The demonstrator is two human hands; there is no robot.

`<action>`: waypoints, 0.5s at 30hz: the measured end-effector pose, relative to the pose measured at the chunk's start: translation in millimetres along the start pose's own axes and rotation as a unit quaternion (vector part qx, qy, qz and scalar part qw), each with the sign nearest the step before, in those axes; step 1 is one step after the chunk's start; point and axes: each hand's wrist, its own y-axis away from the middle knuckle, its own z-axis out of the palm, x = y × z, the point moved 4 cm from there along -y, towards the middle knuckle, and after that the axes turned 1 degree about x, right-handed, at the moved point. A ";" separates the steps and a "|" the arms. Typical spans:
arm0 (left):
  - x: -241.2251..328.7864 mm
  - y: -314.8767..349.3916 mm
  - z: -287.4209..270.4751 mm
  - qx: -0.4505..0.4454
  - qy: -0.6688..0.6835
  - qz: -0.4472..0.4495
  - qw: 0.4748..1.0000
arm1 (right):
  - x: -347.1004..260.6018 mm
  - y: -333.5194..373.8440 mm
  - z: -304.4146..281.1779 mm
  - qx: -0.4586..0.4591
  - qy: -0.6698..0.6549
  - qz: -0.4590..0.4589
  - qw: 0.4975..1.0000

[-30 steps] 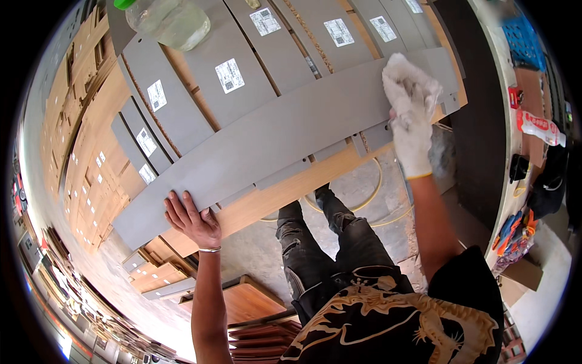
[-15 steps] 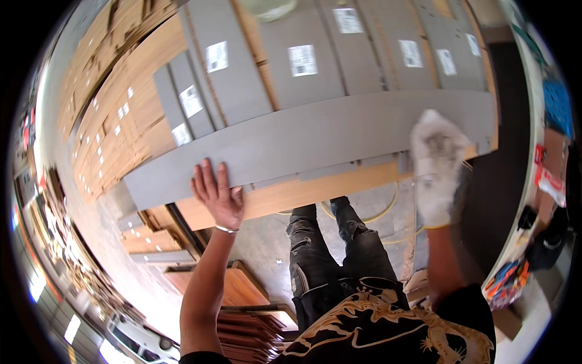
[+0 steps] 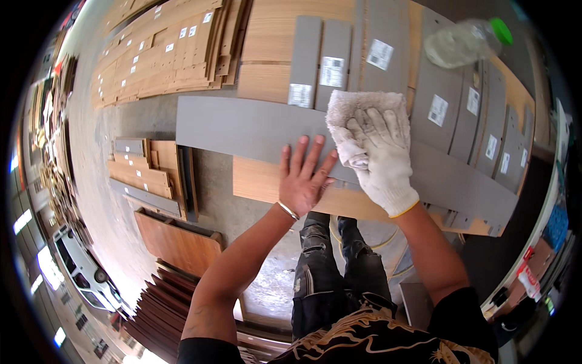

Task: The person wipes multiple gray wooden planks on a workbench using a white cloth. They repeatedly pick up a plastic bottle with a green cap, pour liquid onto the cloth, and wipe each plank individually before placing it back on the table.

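Observation:
A long grey board (image 3: pixel 239 130) lies across a row of label-bearing grey panels. My left hand (image 3: pixel 303 179), bare and with a bracelet at the wrist, rests on its near edge with the fingers spread. Just to the right, my right hand (image 3: pixel 385 158) wears a white knit glove. It presses a white terry cloth (image 3: pixel 367 103) against the board, fingers laid over the folded fabric. Part of the cloth overhangs the board's far edge. Beneath these pieces is a wood-toned panel (image 3: pixel 260 182), whose near edge shows below the board.
A clear bottle with a green cap (image 3: pixel 458 45) lies on the panels at the far right. Stacked wood-toned boards (image 3: pixel 157 57) stand at the far left, with smaller stacks (image 3: pixel 145 173) nearer. Brown panels (image 3: pixel 157 309) lean at lower left. A hose (image 3: pixel 388 242) runs along the floor.
The view has turned left. My right hand has slid the cloth leftward along the board, from near its right end to beside my left hand. My left hand stays on the near edge.

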 end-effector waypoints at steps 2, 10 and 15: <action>-2.3 8.0 7.1 -0.009 0.016 -0.002 1.000 | -27.8 -29.6 13.3 -0.011 -0.005 -0.043 0.999; -12.0 29.1 40.4 -0.060 0.505 -0.161 0.846 | -148.2 -148.5 87.0 -0.165 0.065 -0.099 0.979; 4.4 -3.9 37.5 -0.011 0.079 0.005 0.997 | -202.7 -204.7 110.2 -0.182 0.005 -0.065 0.981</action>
